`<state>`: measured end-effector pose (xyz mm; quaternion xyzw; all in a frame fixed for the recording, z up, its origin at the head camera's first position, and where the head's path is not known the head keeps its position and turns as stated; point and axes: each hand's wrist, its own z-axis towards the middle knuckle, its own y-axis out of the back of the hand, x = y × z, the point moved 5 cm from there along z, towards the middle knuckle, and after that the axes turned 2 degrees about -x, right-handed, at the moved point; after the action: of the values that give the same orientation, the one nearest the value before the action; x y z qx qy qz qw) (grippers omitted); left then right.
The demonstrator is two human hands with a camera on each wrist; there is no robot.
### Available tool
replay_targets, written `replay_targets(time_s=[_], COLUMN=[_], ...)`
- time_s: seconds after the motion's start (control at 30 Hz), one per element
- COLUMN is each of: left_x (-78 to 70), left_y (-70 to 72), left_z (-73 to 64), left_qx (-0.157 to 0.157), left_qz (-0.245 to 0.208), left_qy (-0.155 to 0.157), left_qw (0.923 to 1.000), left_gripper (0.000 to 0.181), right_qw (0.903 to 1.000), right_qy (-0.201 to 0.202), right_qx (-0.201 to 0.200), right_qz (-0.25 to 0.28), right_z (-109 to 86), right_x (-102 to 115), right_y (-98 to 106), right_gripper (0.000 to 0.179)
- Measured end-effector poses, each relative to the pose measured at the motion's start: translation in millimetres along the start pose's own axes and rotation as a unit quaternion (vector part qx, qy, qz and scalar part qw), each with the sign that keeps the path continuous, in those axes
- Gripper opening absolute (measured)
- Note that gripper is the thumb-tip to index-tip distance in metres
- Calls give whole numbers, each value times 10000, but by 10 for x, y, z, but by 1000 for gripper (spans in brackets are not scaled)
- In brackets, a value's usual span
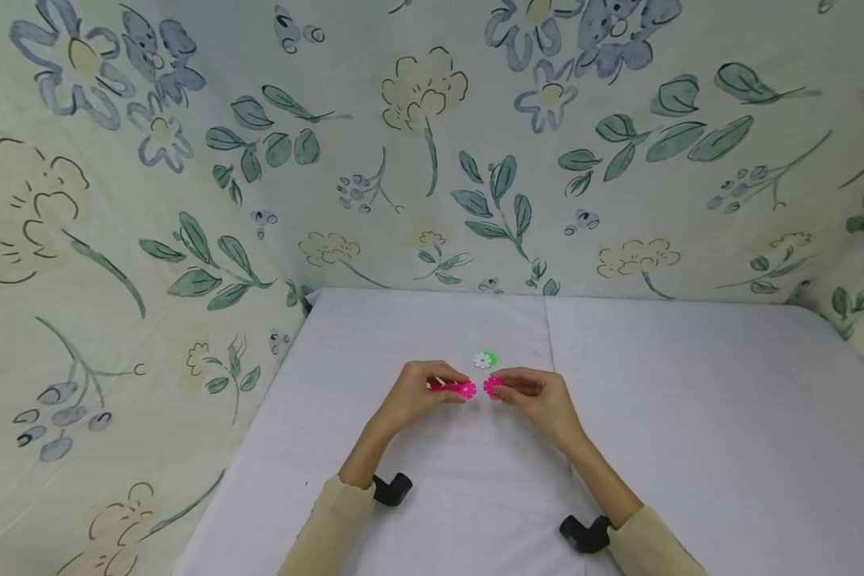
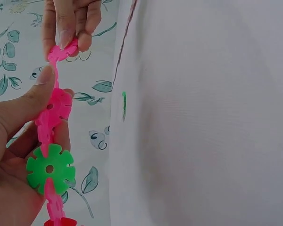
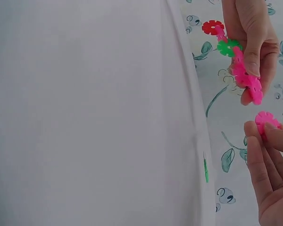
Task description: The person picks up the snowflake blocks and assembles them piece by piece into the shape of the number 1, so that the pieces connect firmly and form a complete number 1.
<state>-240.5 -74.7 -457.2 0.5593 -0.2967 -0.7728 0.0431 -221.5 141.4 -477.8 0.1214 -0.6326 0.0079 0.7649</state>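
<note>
A chain of slotted plastic interlocking discs [image 2: 60,110] lies along my left hand [image 1: 412,390], which holds it between thumb and fingers. Pink discs form the end toward the other hand; behind them come a green disc [image 2: 61,162] and a red disc [image 3: 211,27]. My right hand [image 1: 545,397] pinches a single pink disc [image 3: 265,120] between thumb and fingertips. In the head and right wrist views, a small gap separates this disc from the chain's pink end. Part of the chain is hidden behind the left hand's fingers in the head view.
Just beyond the hands, a white disc [image 1: 481,362] and a green disc [image 1: 493,357] lie overlapping on the white-covered table [image 1: 691,416]. A floral cloth [image 1: 374,160] hangs behind the table and along its left side.
</note>
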Motion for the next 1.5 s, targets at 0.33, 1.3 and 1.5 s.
replay_targets(time_s=[0.33,1.3,1.5], left_x=[-56,23,-11], left_y=[-10,-92,-107], left_z=[13,65,69], left_qx=[76,435,529], left_qz=[134,-297,-148], left_qy=[-73,72,83], left_qw=[9999,9986,9985], left_gripper=[28,20,19], right_qw=[9997,9976,9987], right_qy=[123,210,79], right_qx=[55,167,236], right_qz=[222,-636,-446], right_z=[-13,20,10], right_x=[5,65,9], right_y=[-49,-110,-77], right_gripper=[30,20,23])
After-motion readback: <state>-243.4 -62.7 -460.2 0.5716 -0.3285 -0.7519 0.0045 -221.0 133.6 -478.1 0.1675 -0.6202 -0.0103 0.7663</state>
